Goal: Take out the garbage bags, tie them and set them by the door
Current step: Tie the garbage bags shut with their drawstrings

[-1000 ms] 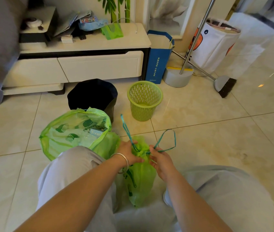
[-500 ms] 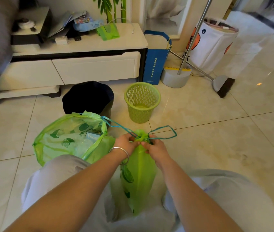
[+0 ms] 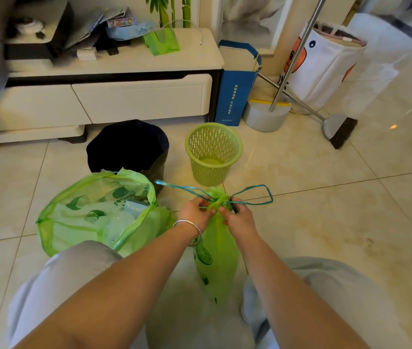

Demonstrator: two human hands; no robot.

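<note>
A small green garbage bag [image 3: 216, 258] stands between my knees, its neck gathered tight. Teal drawstrings [image 3: 252, 197] run out from the neck, one strand to the left and a loop to the right. My left hand [image 3: 194, 212], a silver bangle on its wrist, pinches the string at the neck from the left. My right hand [image 3: 237, 219] grips the string on the neck's right side. A larger green garbage bag [image 3: 91, 212] sits open on the floor to the left, with rubbish showing inside.
A green slotted bin [image 3: 213, 153] and a dark bin [image 3: 129, 147] stand on the tiled floor just beyond the bags. Behind them are a white TV cabinet [image 3: 114, 96], a blue paper bag [image 3: 236, 89], a broom [image 3: 336, 127] and a white laundry basket [image 3: 325, 61].
My hands rose and pulled the drawstrings outward, cinching the small bag's neck shut. The strings went from pointing upward to lying sideways.
</note>
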